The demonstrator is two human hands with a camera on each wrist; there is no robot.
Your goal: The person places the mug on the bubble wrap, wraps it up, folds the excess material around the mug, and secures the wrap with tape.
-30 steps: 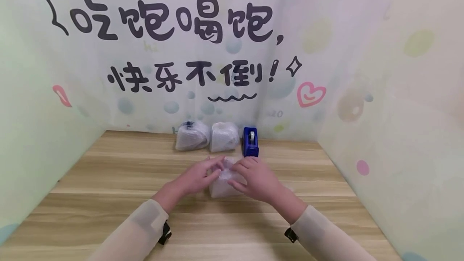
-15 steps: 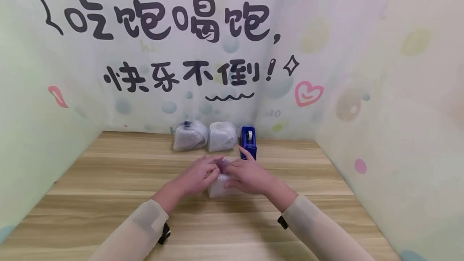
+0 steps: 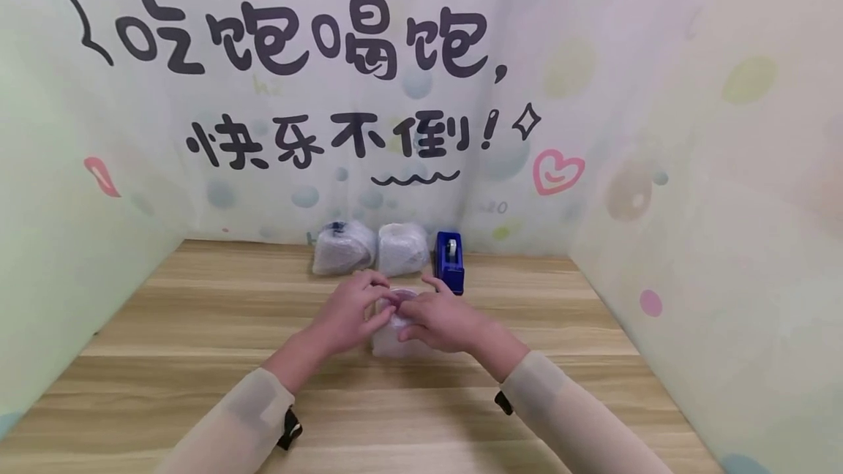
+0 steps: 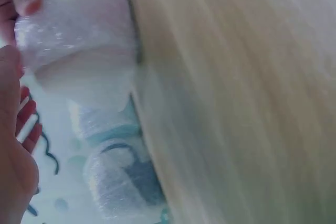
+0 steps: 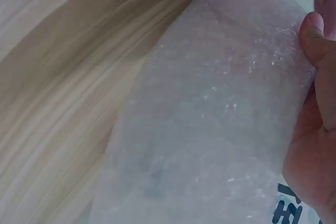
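Observation:
A bundle in clear bubble wrap (image 3: pixel 402 342) stands on the table before me, its wrapped top facing up. In the left wrist view the bubble wrap (image 4: pixel 79 30) covers a pale, rounded object (image 4: pixel 86 80); its kind is hidden. My left hand (image 3: pixel 345 313) holds the wrap's top edge from the left, thumb and index finger close together. From the right my right hand (image 3: pixel 444 320) grips the same top, fingers bent into it and thumb on the near side. The right wrist view shows that thumb (image 5: pixel 312 38) against the crinkled wrap.
Two more bubble-wrapped bundles, a left one (image 3: pixel 344 249) and a right one (image 3: pixel 403 249), stand along the back wall. Beside them is a blue tape dispenser (image 3: pixel 451 262). The wood-grain table (image 3: pixel 197 328) is bounded by printed cloth walls (image 3: pixel 263 196).
My right hand has shifted left and in over the bundle's top, its index finger first lifting off. My left hand has moved up slightly on its side. The bundle stays in place.

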